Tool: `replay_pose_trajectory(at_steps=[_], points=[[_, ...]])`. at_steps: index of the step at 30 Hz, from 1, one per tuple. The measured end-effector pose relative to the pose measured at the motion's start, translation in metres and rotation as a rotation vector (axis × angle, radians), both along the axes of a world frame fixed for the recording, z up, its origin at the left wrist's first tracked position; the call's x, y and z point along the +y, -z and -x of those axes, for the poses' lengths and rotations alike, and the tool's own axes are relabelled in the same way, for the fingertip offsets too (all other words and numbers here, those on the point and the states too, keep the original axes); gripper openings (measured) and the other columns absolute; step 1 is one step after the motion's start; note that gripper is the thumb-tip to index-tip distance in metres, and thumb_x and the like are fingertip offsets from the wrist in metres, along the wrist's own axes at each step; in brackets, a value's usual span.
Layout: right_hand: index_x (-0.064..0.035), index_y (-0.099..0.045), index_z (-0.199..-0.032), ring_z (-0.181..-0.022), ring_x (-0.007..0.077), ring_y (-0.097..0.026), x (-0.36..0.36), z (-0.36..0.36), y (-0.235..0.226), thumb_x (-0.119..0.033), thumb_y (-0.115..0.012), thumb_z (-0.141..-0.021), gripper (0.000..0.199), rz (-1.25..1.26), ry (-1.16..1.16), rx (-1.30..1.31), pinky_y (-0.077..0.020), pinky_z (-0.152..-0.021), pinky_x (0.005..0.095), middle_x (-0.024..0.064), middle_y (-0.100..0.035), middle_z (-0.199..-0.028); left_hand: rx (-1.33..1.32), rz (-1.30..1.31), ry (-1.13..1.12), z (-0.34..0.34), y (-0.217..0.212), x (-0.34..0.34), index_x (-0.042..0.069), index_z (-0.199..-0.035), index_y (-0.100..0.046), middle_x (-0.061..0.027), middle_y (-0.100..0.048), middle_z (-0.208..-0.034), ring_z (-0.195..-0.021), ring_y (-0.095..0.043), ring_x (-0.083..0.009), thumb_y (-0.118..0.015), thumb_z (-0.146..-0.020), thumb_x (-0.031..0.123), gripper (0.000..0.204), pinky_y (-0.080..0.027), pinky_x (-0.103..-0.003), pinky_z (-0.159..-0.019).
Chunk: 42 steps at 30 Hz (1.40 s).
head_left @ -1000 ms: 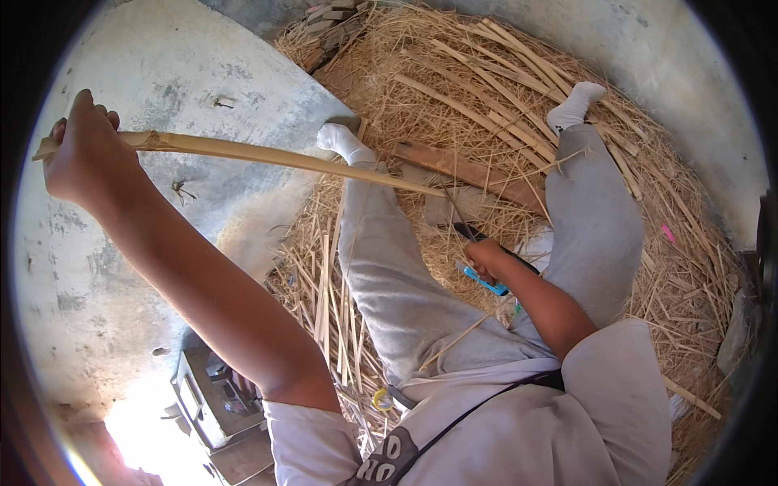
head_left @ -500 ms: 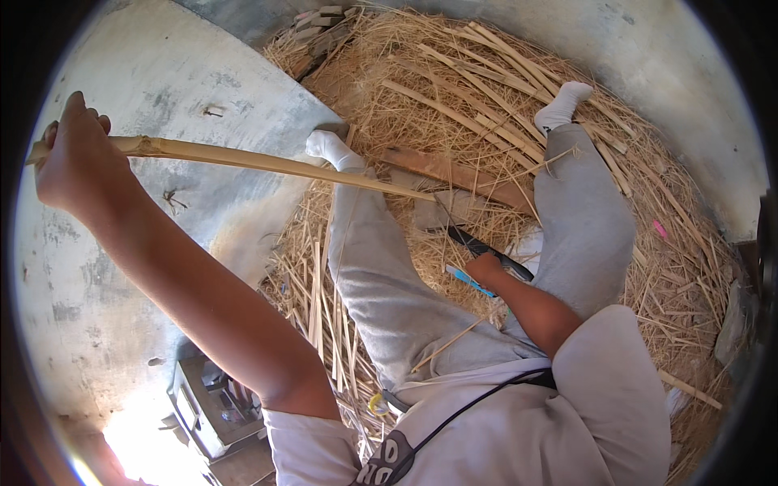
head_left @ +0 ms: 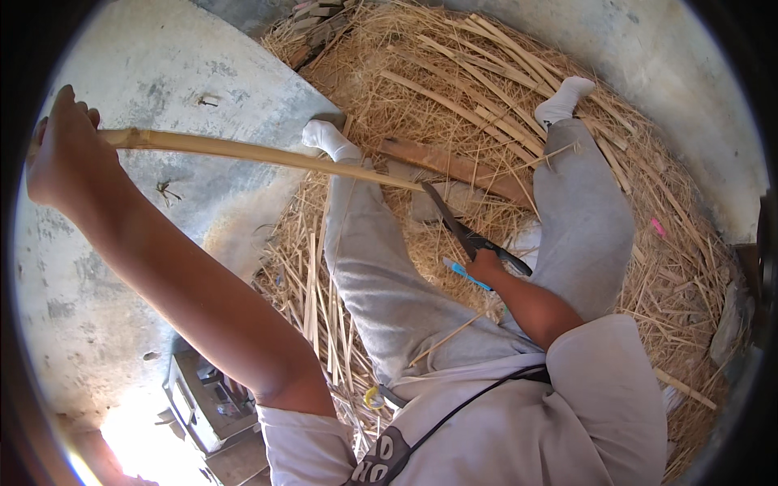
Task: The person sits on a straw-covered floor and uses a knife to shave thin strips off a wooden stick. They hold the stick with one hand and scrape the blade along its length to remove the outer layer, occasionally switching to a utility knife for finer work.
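My left hand (head_left: 71,154), raised at the far left, is closed around one end of a long split bamboo strip (head_left: 235,149). The strip slopes down to the right across my left shin. Low between my legs, my right hand (head_left: 485,267) is closed on a knife, its handle hidden in my fingers. The dark knife blade (head_left: 448,217) points up and left, its tip touching or overlapping the strip's far end. Beside this hand lie a black, long object (head_left: 510,259) and a light-blue piece (head_left: 463,273); whether my fingers touch either I cannot tell.
A brown plank (head_left: 454,168) lies between my feet. Bamboo strips (head_left: 478,113) and straw-like shavings (head_left: 373,65) cover the floor. A plastered wall (head_left: 154,81) rises at left, with a box-like cabinet (head_left: 198,397) below it. A pink scrap (head_left: 658,228) lies at right.
The knife blade has turned so its flat side shows, its tip now at the strip's end. My left hand has shifted slightly left with the strip.
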State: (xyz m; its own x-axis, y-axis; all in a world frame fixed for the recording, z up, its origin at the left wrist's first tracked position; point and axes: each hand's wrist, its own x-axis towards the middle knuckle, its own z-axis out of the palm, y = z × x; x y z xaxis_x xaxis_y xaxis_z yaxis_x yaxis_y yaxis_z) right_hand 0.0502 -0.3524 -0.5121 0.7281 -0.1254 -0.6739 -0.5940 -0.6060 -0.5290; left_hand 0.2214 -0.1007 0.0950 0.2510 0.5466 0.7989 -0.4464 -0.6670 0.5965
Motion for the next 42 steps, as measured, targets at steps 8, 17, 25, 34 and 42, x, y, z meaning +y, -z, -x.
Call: replay_pose_trajectory(at_steps=[8, 17, 25, 34, 42], points=[[0.0036, -0.068, -0.101, -0.099, 0.0415, -0.069, -0.019, -0.032, -0.042, -0.025, -0.068, -0.085, 0.033, 0.214, 0.049, -0.201, -0.0548, -0.086, 0.0496, 0.0283, -0.069, -0.104, -0.054, 0.050, 0.091, 0.024, 0.010, 0.040, -0.013, -0.101, -0.056, -0.0207, -0.067, -0.088, -0.071, -0.067, -0.0216, -0.074, -0.082, 0.001, 0.029, -0.058, -0.027, -0.064], [-0.0027, -0.072, -0.107, -0.100, 0.0368, -0.071, -0.023, -0.028, -0.053, -0.026, -0.070, -0.085, 0.032, 0.360, -0.426, -0.116, -0.0566, -0.081, 0.0492, 0.0193, -0.072, -0.106, -0.071, 0.160, -0.041, 0.064, 0.026, 0.068, -0.010, -0.101, -0.055, -0.0188, -0.066, -0.083, -0.067, -0.065, -0.0208, -0.076, -0.082, 0.001, 0.031, -0.057, -0.026, -0.060], [0.0006, -0.073, -0.107, -0.101, 0.0373, -0.071, 0.007, 0.008, 0.017, -0.029, -0.066, -0.085, 0.038, 0.301, -0.717, -0.037, -0.0563, -0.087, 0.0482, 0.0214, -0.071, -0.110, -0.183, 0.223, 0.030, 0.122, 0.036, 0.032, -0.006, -0.105, -0.056, -0.0092, -0.058, -0.074, -0.062, -0.054, -0.0114, -0.078, -0.084, 0.004, 0.032, -0.048, -0.024, -0.053], [0.0030, -0.072, -0.094, -0.093, 0.0364, -0.071, -0.045, -0.032, -0.167, -0.025, -0.069, -0.078, 0.032, 0.207, -0.615, -0.325, -0.0546, -0.080, 0.0498, 0.0231, -0.072, -0.098, -0.197, -0.103, -0.036, 0.272, -0.020, 0.150, -0.003, -0.111, -0.065, 0.0033, -0.037, -0.067, -0.057, -0.031, -0.0084, -0.063, -0.097, 0.017, 0.024, -0.028, -0.022, -0.055], [-0.0064, -0.070, -0.117, -0.070, 0.0123, -0.066, -0.109, -0.012, -0.307, -0.031, -0.090, -0.072, 0.055, -0.307, -0.345, -0.578, -0.0509, -0.063, 0.0312, 0.0041, -0.071, -0.082, -0.286, -0.217, 0.296, 0.299, -0.021, 0.139, 0.000, -0.122, -0.056, -0.0040, -0.042, -0.085, -0.075, -0.038, -0.0141, -0.059, -0.098, 0.015, 0.028, -0.033, -0.029, -0.070]])
